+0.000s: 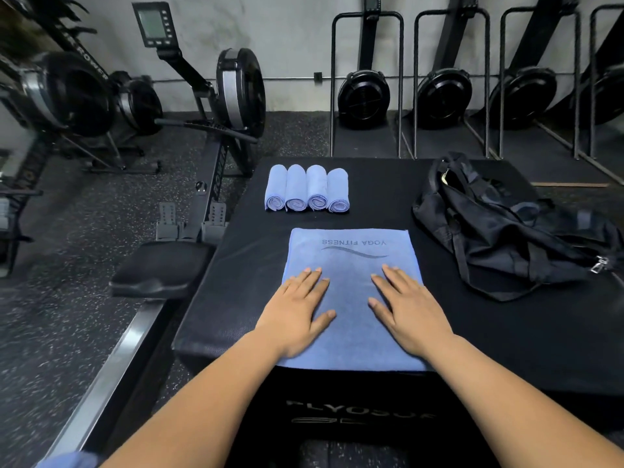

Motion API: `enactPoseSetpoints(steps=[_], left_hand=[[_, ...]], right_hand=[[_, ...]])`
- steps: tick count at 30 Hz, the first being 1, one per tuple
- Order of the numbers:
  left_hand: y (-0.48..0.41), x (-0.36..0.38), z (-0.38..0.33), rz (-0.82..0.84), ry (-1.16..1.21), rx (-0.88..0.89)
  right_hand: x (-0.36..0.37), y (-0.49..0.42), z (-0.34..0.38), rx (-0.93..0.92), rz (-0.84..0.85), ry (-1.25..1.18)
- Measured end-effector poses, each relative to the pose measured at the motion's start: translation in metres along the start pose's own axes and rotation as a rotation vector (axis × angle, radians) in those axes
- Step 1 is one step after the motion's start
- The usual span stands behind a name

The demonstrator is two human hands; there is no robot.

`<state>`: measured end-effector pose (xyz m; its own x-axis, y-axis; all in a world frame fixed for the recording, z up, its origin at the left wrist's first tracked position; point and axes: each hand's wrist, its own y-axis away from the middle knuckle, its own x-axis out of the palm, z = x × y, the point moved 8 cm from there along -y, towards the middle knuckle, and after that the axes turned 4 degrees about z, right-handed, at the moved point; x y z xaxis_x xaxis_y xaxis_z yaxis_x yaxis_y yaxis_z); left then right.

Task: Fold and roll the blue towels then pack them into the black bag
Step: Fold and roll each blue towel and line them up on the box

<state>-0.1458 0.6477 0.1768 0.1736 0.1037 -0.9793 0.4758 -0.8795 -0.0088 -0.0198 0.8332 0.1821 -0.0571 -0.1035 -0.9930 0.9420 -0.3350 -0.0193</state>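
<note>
– On the near half of the black padded box [489, 332], in the head view, what is the person doing?

– Both palms lie on a flat blue towel [351, 258]. The left hand [297, 309] and the right hand [408, 309] are pressed down side by side, fingers straight and close together, thumbs angled inward, gripping nothing.

– So which step is that?

– It looks like smoothing before the roll. The towel's near edge sits at the box's near edge, and its printed end points far.

– What does the next move call for?

– Probably folding it narrower to match the others, then rolling it tightly from one end, with even pressure from both hands so the roll does not skew.

– How many are finished?

– Four rolled towels [307, 189] lie in a row, touching one another, just beyond the flat one, spiral ends facing near. With the flat one, that makes five towels.

– And the bag?

– One black bag [506, 231] lies slumped on the right side of the box, its mouth towards the far end, apart from every towel. Nothing is packed yet, as far as shows.

– Anything else blue?

– A blurred blue patch [67, 461] shows in the near left corner, and it cannot be told whether it is another towel
</note>
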Motion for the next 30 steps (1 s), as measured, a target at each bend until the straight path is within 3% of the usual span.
enactPoseSetpoints(steps=[5, 9, 12, 16, 25, 30], left_hand=[[0.031, -0.019, 0.002, -0.17, 0.122, 0.095], [0.061, -0.008, 0.001, -0.081, 0.027, 0.164], [0.067, -0.007, 0.003, -0.027, -0.021, 0.128], [0.067, -0.007, 0.003, 0.016, 0.12, 0.075], [0.066, -0.007, 0.006, 0.023, 0.202, 0.055], [0.063, -0.009, 0.011, 0.037, 0.349, -0.002]], right_hand=[[-0.01, 0.031, -0.004, -0.086, -0.045, -0.023], [-0.005, 0.062, -0.007, -0.21, -0.037, -0.028], [-0.007, 0.075, -0.019, -0.181, -0.091, -0.078], [-0.015, 0.088, -0.025, -0.163, -0.186, -0.259], [-0.016, 0.106, -0.009, -0.282, -0.157, -0.189], [-0.017, 0.105, -0.013, -0.276, -0.166, -0.289]])
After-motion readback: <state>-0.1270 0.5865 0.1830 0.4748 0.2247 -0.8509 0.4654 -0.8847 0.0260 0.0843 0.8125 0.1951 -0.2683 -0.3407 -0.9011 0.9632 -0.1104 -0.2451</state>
